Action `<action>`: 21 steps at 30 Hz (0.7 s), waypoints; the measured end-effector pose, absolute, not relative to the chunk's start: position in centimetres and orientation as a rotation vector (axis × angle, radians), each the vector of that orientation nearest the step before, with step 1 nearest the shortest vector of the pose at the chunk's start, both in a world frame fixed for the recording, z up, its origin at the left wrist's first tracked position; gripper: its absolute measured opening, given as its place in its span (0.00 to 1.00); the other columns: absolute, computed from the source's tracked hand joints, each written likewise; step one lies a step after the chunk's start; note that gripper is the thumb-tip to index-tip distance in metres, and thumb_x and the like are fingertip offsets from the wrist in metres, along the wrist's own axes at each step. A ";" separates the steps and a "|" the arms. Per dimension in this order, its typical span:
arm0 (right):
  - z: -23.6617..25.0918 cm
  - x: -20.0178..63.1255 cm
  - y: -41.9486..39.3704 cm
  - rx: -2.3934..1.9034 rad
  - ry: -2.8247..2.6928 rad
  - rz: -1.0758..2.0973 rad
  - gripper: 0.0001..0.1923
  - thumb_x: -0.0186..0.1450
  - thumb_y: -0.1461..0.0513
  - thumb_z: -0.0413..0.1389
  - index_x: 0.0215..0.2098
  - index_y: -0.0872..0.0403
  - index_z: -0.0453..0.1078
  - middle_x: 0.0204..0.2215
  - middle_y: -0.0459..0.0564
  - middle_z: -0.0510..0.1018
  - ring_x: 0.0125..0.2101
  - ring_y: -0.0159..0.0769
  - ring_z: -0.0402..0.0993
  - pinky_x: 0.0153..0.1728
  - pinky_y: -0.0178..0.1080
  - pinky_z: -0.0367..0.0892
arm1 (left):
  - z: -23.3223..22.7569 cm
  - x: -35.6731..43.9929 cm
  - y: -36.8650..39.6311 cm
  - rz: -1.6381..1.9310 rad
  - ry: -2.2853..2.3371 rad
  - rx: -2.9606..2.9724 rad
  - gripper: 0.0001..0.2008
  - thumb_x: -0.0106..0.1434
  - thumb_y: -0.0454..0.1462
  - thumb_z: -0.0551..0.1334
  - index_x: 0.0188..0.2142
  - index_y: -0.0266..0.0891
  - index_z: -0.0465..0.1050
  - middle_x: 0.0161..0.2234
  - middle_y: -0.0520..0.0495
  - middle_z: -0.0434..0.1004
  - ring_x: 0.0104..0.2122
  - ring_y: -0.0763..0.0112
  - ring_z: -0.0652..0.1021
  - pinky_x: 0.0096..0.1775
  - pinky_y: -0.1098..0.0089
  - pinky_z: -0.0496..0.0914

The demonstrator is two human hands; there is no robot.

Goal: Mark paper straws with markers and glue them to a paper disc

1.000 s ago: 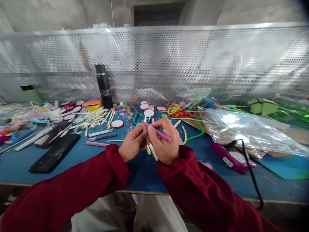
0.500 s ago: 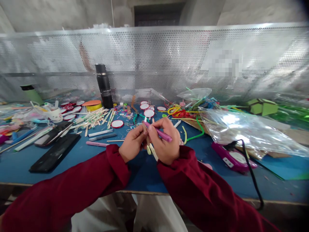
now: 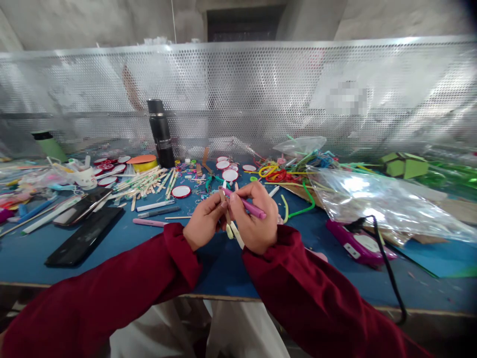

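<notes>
My left hand (image 3: 203,223) pinches a brown wooden craft stick (image 3: 227,213), which stands tilted between my two hands. In my right hand (image 3: 259,221) is a purple marker (image 3: 254,208), gripped like a pen, with its front end at the stick's upper part. The marker's tip is too small to make out. Pale sticks (image 3: 236,234) lie just below the fingers, partly covered by my right hand. To the left of my left hand, a pink pen-like piece (image 3: 149,222) rests on the blue table (image 3: 219,278).
Pens (image 3: 155,205), a black phone (image 3: 85,236) and a pile of craft sticks (image 3: 143,183) lie left. A black bottle (image 3: 161,134) stands behind. At right are a purple device (image 3: 359,243) with a cable and clear plastic sheets (image 3: 383,204). A perforated metal screen (image 3: 238,94) closes the back.
Almost nothing differs. Both hands, the craft stick and the marker keep nearly the same position.
</notes>
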State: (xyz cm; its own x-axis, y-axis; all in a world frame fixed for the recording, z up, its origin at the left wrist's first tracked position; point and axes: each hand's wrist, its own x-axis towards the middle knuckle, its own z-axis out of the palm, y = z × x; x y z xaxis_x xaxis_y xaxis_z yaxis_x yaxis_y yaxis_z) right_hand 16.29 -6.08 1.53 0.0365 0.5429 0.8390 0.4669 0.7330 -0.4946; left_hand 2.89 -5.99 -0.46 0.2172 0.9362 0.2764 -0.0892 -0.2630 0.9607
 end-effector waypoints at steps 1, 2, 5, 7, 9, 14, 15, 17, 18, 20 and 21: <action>1.5 16.3 -6.1 -0.841 -1.587 0.065 0.06 0.65 0.61 0.55 0.29 0.50 0.66 0.24 0.43 0.74 0.25 0.33 0.70 0.29 0.38 0.62 | -0.6 2.9 -5.9 1.253 0.845 1.463 0.21 0.64 0.54 0.61 0.33 0.39 0.65 0.23 0.54 0.69 0.18 0.78 0.66 0.20 0.73 0.57; 1.5 16.3 -6.0 -0.845 -1.582 0.060 0.06 0.65 0.61 0.55 0.29 0.50 0.66 0.24 0.43 0.74 0.25 0.34 0.70 0.29 0.38 0.62 | -0.7 2.8 -5.9 1.252 0.841 1.464 0.20 0.64 0.54 0.61 0.33 0.39 0.65 0.23 0.53 0.70 0.18 0.78 0.67 0.21 0.73 0.57; 1.5 16.3 -6.0 -0.846 -1.585 0.061 0.06 0.65 0.62 0.55 0.29 0.50 0.66 0.24 0.43 0.74 0.25 0.33 0.70 0.29 0.38 0.62 | -1.0 2.8 -5.7 1.255 0.825 1.452 0.20 0.64 0.54 0.61 0.33 0.39 0.66 0.23 0.53 0.70 0.18 0.78 0.66 0.21 0.73 0.56; 1.5 16.3 -6.0 -0.837 -1.592 0.062 0.06 0.64 0.62 0.55 0.29 0.51 0.65 0.24 0.43 0.75 0.25 0.33 0.70 0.29 0.38 0.62 | -1.1 2.8 -5.6 1.260 0.804 1.433 0.20 0.64 0.53 0.61 0.35 0.39 0.66 0.23 0.54 0.70 0.18 0.78 0.66 0.21 0.73 0.56; 1.5 16.3 -6.0 -0.832 -1.598 0.059 0.06 0.64 0.62 0.55 0.29 0.51 0.65 0.24 0.43 0.74 0.25 0.33 0.70 0.29 0.38 0.62 | -1.1 2.9 -5.6 1.267 0.781 1.410 0.20 0.64 0.53 0.62 0.35 0.39 0.66 0.23 0.54 0.69 0.18 0.78 0.65 0.21 0.73 0.56; 1.5 16.3 -5.9 -0.840 -1.575 0.058 0.06 0.65 0.61 0.55 0.29 0.51 0.66 0.24 0.43 0.74 0.25 0.33 0.70 0.29 0.38 0.62 | -0.8 3.0 -5.8 1.280 0.780 1.395 0.21 0.61 0.54 0.64 0.33 0.39 0.65 0.22 0.54 0.68 0.18 0.79 0.65 0.22 0.73 0.58; 1.5 16.3 -5.9 -0.840 -1.570 0.057 0.06 0.65 0.61 0.55 0.29 0.51 0.66 0.24 0.43 0.74 0.25 0.33 0.70 0.29 0.38 0.63 | -0.8 3.0 -5.8 1.277 0.785 1.396 0.21 0.61 0.54 0.64 0.32 0.39 0.65 0.22 0.54 0.68 0.18 0.78 0.65 0.22 0.73 0.58; 1.5 16.2 -5.9 -0.842 -1.561 0.049 0.06 0.65 0.61 0.55 0.29 0.51 0.66 0.24 0.43 0.74 0.25 0.33 0.70 0.29 0.38 0.63 | -0.7 2.9 -5.9 1.267 0.790 1.397 0.21 0.62 0.54 0.63 0.33 0.39 0.65 0.23 0.54 0.69 0.18 0.78 0.66 0.22 0.73 0.58; 1.5 16.2 -5.9 -0.842 -1.558 0.043 0.06 0.65 0.61 0.55 0.29 0.51 0.66 0.24 0.43 0.75 0.26 0.34 0.70 0.30 0.38 0.63 | -0.7 2.9 -5.8 1.263 0.792 1.398 0.20 0.62 0.54 0.63 0.34 0.39 0.65 0.23 0.54 0.69 0.18 0.78 0.66 0.22 0.73 0.58; 1.4 16.2 -6.0 -0.839 -1.563 0.037 0.06 0.65 0.61 0.56 0.29 0.50 0.66 0.25 0.44 0.75 0.26 0.34 0.70 0.30 0.38 0.63 | -0.8 2.8 -5.8 1.260 0.803 1.406 0.20 0.63 0.54 0.62 0.34 0.39 0.65 0.23 0.54 0.70 0.18 0.78 0.66 0.21 0.73 0.57; 1.5 16.2 -6.0 -0.837 -1.572 0.038 0.06 0.65 0.61 0.56 0.29 0.50 0.66 0.25 0.44 0.75 0.26 0.34 0.70 0.30 0.38 0.63 | -0.8 2.8 -5.7 1.262 0.810 1.410 0.21 0.63 0.54 0.62 0.34 0.39 0.65 0.23 0.54 0.70 0.18 0.78 0.66 0.21 0.73 0.57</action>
State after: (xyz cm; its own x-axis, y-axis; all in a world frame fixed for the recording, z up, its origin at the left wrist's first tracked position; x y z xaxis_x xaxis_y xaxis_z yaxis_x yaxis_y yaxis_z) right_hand 16.24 -5.97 1.45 0.0580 0.5220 0.8510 0.4804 0.7327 -0.4821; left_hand 2.78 -5.74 -0.83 0.2206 0.9375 0.2691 -0.1456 -0.2411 0.9595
